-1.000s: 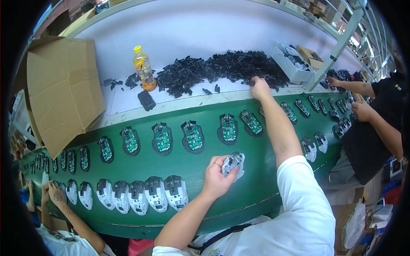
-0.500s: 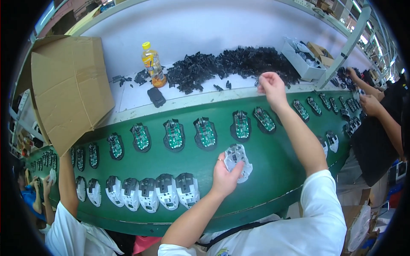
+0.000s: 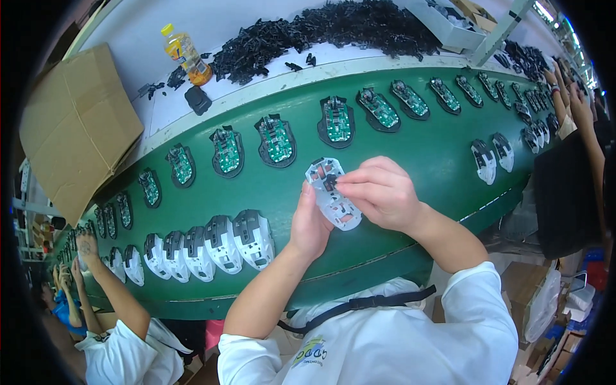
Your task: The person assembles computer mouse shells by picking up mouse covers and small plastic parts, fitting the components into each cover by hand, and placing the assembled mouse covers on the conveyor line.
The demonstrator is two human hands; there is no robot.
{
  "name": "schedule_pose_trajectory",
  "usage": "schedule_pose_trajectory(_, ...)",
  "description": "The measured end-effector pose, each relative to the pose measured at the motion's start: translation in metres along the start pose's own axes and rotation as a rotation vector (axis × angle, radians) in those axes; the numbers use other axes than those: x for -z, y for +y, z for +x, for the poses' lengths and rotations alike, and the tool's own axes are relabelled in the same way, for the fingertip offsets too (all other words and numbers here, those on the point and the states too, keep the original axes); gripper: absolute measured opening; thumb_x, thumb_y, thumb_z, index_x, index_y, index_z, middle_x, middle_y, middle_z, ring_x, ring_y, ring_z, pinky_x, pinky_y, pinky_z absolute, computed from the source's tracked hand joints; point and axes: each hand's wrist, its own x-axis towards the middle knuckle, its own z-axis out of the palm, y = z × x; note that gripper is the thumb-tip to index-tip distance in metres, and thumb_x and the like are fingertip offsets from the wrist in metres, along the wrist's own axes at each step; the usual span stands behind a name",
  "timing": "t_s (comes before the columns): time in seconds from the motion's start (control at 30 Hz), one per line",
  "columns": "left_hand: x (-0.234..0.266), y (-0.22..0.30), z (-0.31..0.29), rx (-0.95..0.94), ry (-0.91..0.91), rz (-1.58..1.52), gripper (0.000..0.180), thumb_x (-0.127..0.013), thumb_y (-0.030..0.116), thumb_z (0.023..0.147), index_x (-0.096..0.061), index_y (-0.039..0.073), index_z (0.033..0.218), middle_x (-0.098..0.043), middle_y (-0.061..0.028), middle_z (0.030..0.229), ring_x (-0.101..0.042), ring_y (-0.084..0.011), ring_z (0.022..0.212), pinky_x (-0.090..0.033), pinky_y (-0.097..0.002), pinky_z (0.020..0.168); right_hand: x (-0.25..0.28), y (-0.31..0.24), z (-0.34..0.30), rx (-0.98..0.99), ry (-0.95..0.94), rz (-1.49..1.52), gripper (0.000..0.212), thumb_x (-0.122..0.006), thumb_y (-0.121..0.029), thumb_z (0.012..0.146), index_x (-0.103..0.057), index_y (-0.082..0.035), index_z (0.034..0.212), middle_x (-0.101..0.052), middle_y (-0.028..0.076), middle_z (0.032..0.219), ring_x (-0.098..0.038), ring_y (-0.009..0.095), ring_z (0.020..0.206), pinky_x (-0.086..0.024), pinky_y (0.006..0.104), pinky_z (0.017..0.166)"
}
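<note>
My left hand (image 3: 309,224) is closed around the side of a white computer mouse shell (image 3: 339,206), held above the green belt with its hollow inner side up. My right hand (image 3: 385,192) pinches a small black plastic piece (image 3: 331,182) against the upper half of the shell. The fingers partly hide that piece, so I cannot tell whether it sits in the shell. Just beyond the shell lies a mouse base with a green circuit board (image 3: 337,122). To the left, several white mouse shells with black tops (image 3: 249,239) form a row.
A heap of small black parts (image 3: 308,32) covers the shelf behind the belt. Left of it are a yellow-capped bottle (image 3: 185,54), a black block (image 3: 197,101) and a big cardboard box (image 3: 80,128). Co-workers' arms reach in at left (image 3: 119,289) and right (image 3: 582,112).
My right hand has come from the black heap down to the shell, now with a small black piece in its fingers. My left hand has turned the shell slightly. The view has shifted.
</note>
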Motion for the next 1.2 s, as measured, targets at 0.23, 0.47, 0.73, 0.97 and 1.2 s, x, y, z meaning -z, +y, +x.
schedule_pose_trajectory(0.23, 0.009, -0.002, -0.002, -0.007, 0.069, 0.141, 0.06, -0.031, 0.058, 0.107, -0.045, 0.014, 0.146, -0.061, -0.0083, 0.134, -0.064, -0.0208, 0.118, -0.06, -0.0354, 0.085, 0.011, 0.003, 0.0, -0.306, -0.149, 0.392, 0.016, -0.075, 0.003, 0.085, -0.075, 0.001, 0.101, -0.074, 0.013, 0.095, -0.072, 0.021, 0.083, -0.056, 0.0303, 0.071)
schedule_pose_trajectory(0.47, 0.006, -0.002, -0.005, -0.1, 0.077, 0.276, 0.055, -0.04, 0.046, 0.109, -0.035, 0.01, 0.149, -0.057, -0.01, 0.132, -0.062, -0.0208, 0.115, -0.057, -0.0376, 0.091, -0.001, -0.01, -0.007, -0.694, 0.066, 0.923, 0.009, -0.074, 0.002, 0.089, -0.075, -0.001, 0.097, -0.072, 0.009, 0.094, -0.069, 0.015, 0.084, -0.057, 0.0282, 0.074)
schedule_pose_trajectory(0.73, 0.003, 0.001, -0.013, -0.378, -0.077, 0.281, 0.076, -0.059, 0.012, 0.097, -0.015, 0.007, 0.157, -0.051, -0.0126, 0.136, -0.056, -0.0238, 0.122, -0.05, -0.0415, 0.102, -0.011, -0.011, -0.004, -1.014, 0.01, 1.067, 0.017, -0.075, -0.007, 0.093, -0.072, 0.004, 0.105, -0.074, 0.008, 0.092, -0.069, 0.012, 0.076, -0.057, 0.0256, 0.069)
schedule_pose_trajectory(0.97, 0.009, -0.004, -0.014, -0.363, -0.111, 0.279, 0.081, -0.056, -0.001, 0.094, -0.01, 0.007, 0.16, -0.046, -0.0126, 0.143, -0.048, -0.0238, 0.132, -0.039, -0.0438, 0.113, -0.019, -0.02, -0.003, -0.951, -0.03, 0.787, 0.014, -0.074, -0.009, 0.092, -0.074, 0.003, 0.101, -0.073, 0.006, 0.085, -0.067, 0.008, 0.069, -0.054, 0.0244, 0.061)
schedule_pose_trajectory(1.2, 0.011, -0.004, -0.016, -0.399, -0.109, 0.367, 0.078, -0.057, 0.0, 0.094, -0.014, 0.005, 0.159, -0.046, -0.0119, 0.142, -0.048, -0.0224, 0.13, -0.04, -0.043, 0.111, -0.018, -0.017, -0.005, -0.643, -0.048, 0.363, 0.009, -0.079, -0.004, 0.086, -0.075, 0.0, 0.093, -0.065, 0.008, 0.091, -0.064, 0.008, 0.067, -0.053, 0.0243, 0.058)
